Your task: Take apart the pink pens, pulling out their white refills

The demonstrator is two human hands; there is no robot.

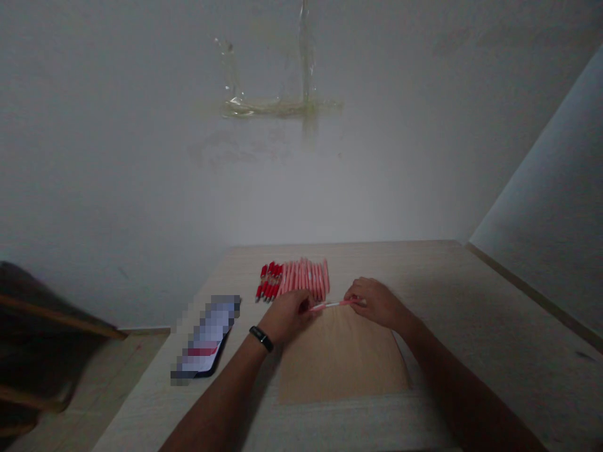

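Between my two hands a slim pink pen (333, 304) is held level, its middle stretch white and both ends pink. My left hand (288, 316), with a black band on the wrist, pinches the left end. The right end sits in the closed fingers of my right hand (374, 302). Whether the pen is whole or in two parts I cannot tell. Below the hands lies a brown sheet (343, 364). Just beyond my left hand, several pink pens (304, 276) lie side by side in a row. Several red pens (268, 282) with clear middles adjoin them on the left.
A phone (207, 339), partly blurred out, lies on the pale wooden table (414, 270) at the left. The table's back edge meets a grey wall (348, 194) with tape strips on it. A dark piece of furniture (42, 339) stands at the far left.
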